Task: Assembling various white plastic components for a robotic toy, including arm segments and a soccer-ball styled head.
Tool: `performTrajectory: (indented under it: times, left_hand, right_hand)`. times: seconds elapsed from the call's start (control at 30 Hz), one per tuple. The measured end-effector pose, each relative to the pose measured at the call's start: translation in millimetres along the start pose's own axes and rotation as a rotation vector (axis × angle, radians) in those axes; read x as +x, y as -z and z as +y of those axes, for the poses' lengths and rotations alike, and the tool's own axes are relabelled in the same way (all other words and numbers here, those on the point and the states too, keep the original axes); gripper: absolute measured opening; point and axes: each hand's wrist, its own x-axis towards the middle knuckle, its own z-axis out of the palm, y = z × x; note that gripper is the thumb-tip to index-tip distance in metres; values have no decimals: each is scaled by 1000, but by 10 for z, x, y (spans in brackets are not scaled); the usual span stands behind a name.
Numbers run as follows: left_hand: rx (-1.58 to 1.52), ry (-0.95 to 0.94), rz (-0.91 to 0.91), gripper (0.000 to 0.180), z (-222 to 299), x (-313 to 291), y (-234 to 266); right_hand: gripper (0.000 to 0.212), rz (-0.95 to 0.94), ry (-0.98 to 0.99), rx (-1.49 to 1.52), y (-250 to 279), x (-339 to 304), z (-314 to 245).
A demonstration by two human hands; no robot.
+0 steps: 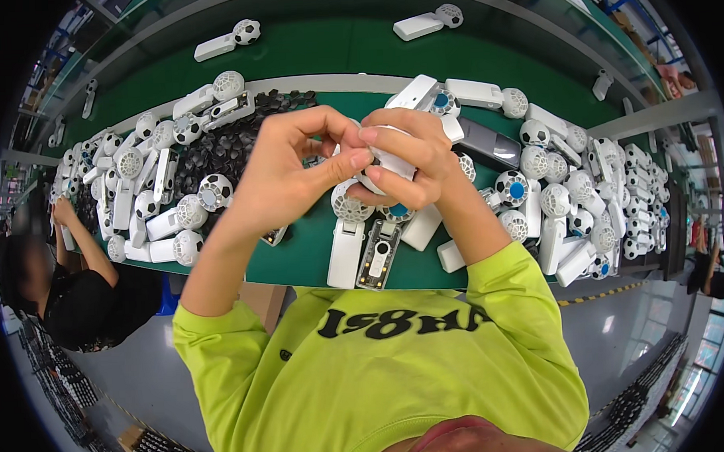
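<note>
My right hand [415, 148] is wrapped round a white rounded device part [392, 173], held above the table. My left hand [304, 164] meets it from the other side, thumb and index finger pinched against its edge. Whatever is in that pinch is too small and hidden to name. Just below my hands lie a white device with a ball-shaped lattice head [346, 250] and one with its casing off [378, 256], showing its inner parts. A heap of small black pieces [216, 155] spreads to the left of my left hand.
Piles of white devices with football-patterned heads cover the table's left [129, 166] and right [564, 187]. A dark grey see-through case [491, 146] lies right of my hands. Beyond a pale rail, more devices lie on a green belt [324, 44]. Another person [85, 275] works at left.
</note>
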Motion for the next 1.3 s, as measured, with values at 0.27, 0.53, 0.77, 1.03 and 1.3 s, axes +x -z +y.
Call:
performTrajectory:
  times: [0.27,0.53,0.77,1.03,1.3]
  left_hand:
    - [-542,118,74,41,-252,-121,-380]
    - [-677,64,45,49,-332,-128,-519]
    - [-445,-276,291,49,-458,53,-530]
    - [949,-515,561,51,-505,154,62]
    - [1528,-223,323,27,-1459,-46,880]
  right_hand:
    - [45,-5,-46,27,34,87,-54]
    - [34,-43,-85,76,-13,82,13]
    - [42,137,-278,-32,-200,-11,45]
    - [52,500,-1677,1337,-161,-37,-47]
    - [45,256,-1916,1027,-96,-42,56]
